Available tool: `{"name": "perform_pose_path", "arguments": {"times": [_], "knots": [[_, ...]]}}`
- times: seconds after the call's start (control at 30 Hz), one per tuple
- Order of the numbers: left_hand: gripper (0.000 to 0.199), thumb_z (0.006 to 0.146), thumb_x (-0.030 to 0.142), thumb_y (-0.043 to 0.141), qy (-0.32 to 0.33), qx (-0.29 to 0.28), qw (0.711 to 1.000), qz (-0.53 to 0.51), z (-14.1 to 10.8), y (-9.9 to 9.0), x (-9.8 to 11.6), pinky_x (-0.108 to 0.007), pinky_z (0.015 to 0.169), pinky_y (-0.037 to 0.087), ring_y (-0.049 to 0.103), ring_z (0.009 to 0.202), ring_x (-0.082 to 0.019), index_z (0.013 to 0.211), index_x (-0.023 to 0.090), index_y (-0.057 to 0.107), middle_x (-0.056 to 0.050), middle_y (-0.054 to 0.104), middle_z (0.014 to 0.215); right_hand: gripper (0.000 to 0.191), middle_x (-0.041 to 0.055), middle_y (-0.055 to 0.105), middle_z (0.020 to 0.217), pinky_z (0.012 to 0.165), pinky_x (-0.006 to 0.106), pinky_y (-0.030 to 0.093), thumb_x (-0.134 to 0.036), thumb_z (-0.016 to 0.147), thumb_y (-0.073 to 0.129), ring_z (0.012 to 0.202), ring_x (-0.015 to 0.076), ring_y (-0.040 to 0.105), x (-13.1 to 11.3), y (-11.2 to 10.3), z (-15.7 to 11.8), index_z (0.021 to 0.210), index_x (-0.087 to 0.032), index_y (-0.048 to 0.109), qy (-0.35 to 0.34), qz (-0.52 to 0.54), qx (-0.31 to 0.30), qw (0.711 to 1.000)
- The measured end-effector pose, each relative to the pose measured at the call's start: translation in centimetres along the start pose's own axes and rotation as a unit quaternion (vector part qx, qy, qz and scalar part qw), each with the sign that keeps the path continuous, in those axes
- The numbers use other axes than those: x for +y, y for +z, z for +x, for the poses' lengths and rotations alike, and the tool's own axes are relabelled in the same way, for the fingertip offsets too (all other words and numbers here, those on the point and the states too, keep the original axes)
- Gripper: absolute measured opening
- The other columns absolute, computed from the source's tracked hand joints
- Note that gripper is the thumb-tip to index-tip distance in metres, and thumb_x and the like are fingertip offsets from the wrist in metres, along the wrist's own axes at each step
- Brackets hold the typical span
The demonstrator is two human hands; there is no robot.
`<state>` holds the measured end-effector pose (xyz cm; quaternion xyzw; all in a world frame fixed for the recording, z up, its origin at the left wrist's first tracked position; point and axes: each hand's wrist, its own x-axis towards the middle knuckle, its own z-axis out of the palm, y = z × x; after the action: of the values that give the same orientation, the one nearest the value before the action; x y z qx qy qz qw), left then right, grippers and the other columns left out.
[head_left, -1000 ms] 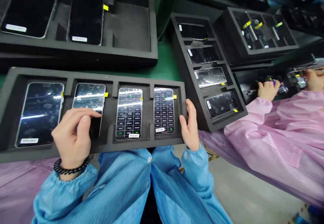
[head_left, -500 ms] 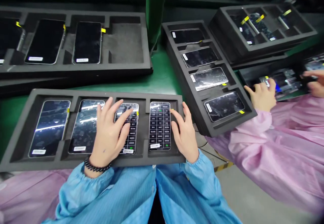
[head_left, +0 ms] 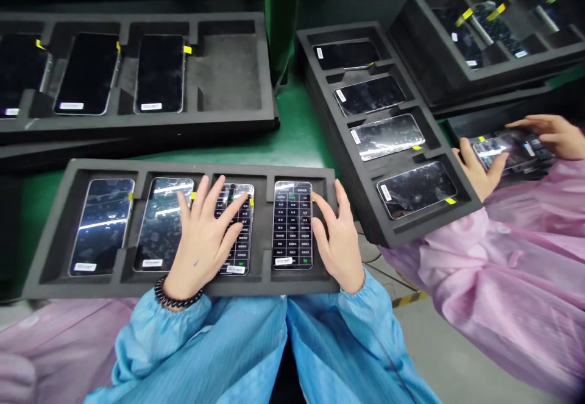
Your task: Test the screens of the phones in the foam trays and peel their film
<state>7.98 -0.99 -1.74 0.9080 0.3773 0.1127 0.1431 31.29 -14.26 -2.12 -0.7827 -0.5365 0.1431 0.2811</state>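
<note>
A dark foam tray (head_left: pixel 269 286) in front of me holds several smartphones in separate compartments. My left hand (head_left: pixel 203 239), fingers spread, lies over the third phone (head_left: pixel 237 248), index fingertip near the top of its lit grid menu. Right of it, the rightmost phone (head_left: pixel 292 227) shows a similar grid with a green cell. My right hand (head_left: pixel 337 236) is open at that phone's right edge, its index finger by the upper side. Two phones with dark, reflective screens, the leftmost phone (head_left: pixel 103 227) and the second phone (head_left: pixel 164 227), lie to the left.
Behind is another foam tray (head_left: pixel 228 117) with phones. To the right stand an angled phone tray (head_left: pixel 393 233) and a stacked tray (head_left: pixel 503 75). A co-worker's hands (head_left: pixel 479 169) in pink sleeves handle a phone at far right. A green post (head_left: pixel 281 20) rises behind.
The view has shifted slightly, so my tray appears a little further right. My hands keep nearly the same places over the phones. The co-worker's hands have come to a phone.
</note>
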Motion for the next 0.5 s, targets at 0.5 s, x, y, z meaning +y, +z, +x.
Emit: {"name": "perform_pose_path", "arguments": {"times": [0.5], "knots": [[0.05, 0.101, 0.029, 0.037, -0.096, 0.137, 0.985, -0.043, -6.5, 0.3, -3.0, -0.057, 0.129, 0.005, 0.02, 0.156, -0.029, 0.151, 0.027, 0.039, -0.01, 0.035, 0.16, 0.048, 0.0102, 0.035, 0.16, 0.108, 0.055, 0.047, -0.029, 0.102, 0.042, 0.14, 0.0308, 0.045, -1.4, 1.4, -5.9, 0.149, -0.027, 0.042, 0.011, -0.009, 0.093, 0.996]]}}
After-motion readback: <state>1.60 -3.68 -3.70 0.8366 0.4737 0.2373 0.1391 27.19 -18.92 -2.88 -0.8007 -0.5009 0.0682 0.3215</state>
